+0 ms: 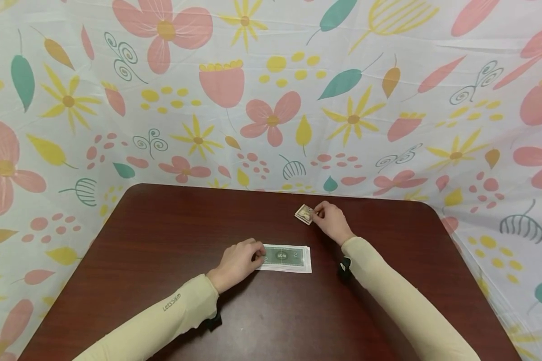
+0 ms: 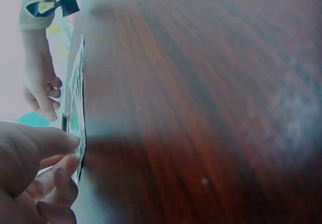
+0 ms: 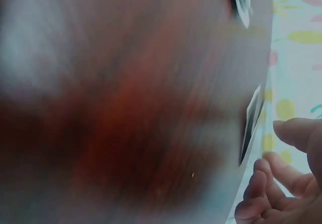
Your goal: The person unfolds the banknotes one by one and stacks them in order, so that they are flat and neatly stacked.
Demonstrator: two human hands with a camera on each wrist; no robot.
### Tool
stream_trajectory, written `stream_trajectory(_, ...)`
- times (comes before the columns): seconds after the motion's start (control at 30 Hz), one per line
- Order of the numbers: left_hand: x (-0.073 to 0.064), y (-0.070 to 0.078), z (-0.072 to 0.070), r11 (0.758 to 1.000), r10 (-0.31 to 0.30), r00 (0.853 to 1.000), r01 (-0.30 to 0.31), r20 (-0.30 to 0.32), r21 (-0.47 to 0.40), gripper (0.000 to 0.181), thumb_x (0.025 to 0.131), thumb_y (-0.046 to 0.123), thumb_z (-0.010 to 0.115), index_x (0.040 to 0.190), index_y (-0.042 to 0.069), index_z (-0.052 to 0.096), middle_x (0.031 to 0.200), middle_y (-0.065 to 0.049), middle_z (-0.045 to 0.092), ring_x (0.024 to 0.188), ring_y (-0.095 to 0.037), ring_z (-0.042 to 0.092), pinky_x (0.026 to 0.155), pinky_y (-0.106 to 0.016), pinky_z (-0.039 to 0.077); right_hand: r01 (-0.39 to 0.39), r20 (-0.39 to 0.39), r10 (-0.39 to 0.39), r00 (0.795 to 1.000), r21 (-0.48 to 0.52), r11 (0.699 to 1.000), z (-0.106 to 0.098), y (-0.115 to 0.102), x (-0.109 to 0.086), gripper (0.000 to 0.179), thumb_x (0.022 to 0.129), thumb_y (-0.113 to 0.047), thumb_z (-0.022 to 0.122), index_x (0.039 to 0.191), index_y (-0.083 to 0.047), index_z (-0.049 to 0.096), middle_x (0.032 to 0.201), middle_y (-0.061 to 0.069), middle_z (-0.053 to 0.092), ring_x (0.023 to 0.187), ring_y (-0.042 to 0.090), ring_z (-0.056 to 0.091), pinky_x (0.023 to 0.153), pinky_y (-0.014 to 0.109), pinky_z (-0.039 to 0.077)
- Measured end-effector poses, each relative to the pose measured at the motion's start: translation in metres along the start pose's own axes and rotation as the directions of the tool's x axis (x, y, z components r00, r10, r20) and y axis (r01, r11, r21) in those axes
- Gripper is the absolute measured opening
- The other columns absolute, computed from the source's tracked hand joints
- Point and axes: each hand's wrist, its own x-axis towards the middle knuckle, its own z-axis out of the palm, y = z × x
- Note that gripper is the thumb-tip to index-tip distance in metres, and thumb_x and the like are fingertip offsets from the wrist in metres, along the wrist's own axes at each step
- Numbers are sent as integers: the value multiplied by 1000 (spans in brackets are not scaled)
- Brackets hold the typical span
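A flat stack of green play banknotes with white borders, the top one marked 2, lies near the table's middle. My left hand rests at its left end, fingers loosely bent and covering that edge. In the left wrist view the thumb touches the stack, seen edge-on. Farther back lies a small, squarish pile of tan notes, which seem folded. My right hand reaches its right edge with the fingertips. The right wrist view shows a gap between thumb and fingers, with the small pile beyond them.
A dark reddish-brown table with rounded far corners carries both piles. Behind it and along its sides hangs a white cloth with flowers and leaves. The small pile lies close to the table's far edge.
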Motion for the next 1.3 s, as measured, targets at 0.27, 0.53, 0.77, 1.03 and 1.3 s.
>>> stream_trajectory(0.27, 0, 0, -1, 1000, 5, 1000, -5, 3, 6, 7, 98, 13, 72, 104, 16, 75, 95, 2, 65, 76, -14, 64, 63, -34, 51, -139, 91, 143, 985, -47, 989, 2, 2, 13, 54, 101, -35, 68, 134, 5, 52, 127, 29, 48, 102, 42, 58, 96, 56, 47)
stream_trajectory(0.53, 0, 1, -1, 1000, 17, 1000, -17, -5, 11, 8, 98, 12, 72, 105, 15, 75, 94, 2, 65, 77, -14, 64, 62, -32, 50, -141, 95, 154, 984, -125, 982, 5, -2, 16, 49, 100, -31, 69, 127, 8, 57, 126, 29, 49, 96, 39, 60, 93, 54, 50)
stream_trajectory(0.77, -1, 2, 1, 1000, 20, 1000, -20, 1, 22, 8, 99, 12, 71, 106, 14, 75, 95, 1, 65, 79, -14, 65, 62, -31, 50, -168, 102, 180, 978, -118, 979, 6, -1, 16, 50, 98, -31, 72, 125, 8, 55, 125, 29, 48, 100, 40, 59, 97, 55, 48)
stream_trajectory(1.03, -3, 1, 3, 1000, 18, 1000, -18, 7, 24, 8, 99, 13, 71, 106, 14, 74, 95, 2, 64, 77, -13, 64, 59, -28, 48, -174, 112, 182, 977, -75, 982, 7, -2, 17, 46, 99, -26, 73, 126, 3, 50, 108, 22, 65, 91, 33, 62, 85, 48, 51)
stream_trajectory(1.3, -2, 2, 2, 999, 29, 1000, -29, 1, 18, 8, 98, 11, 72, 105, 13, 74, 95, 0, 65, 79, -15, 66, 59, -29, 49, -126, 61, 124, 990, 37, 991, 7, -4, 14, 28, 103, -13, 64, 125, 2, 55, 104, 20, 67, 85, 31, 64, 74, 43, 51)
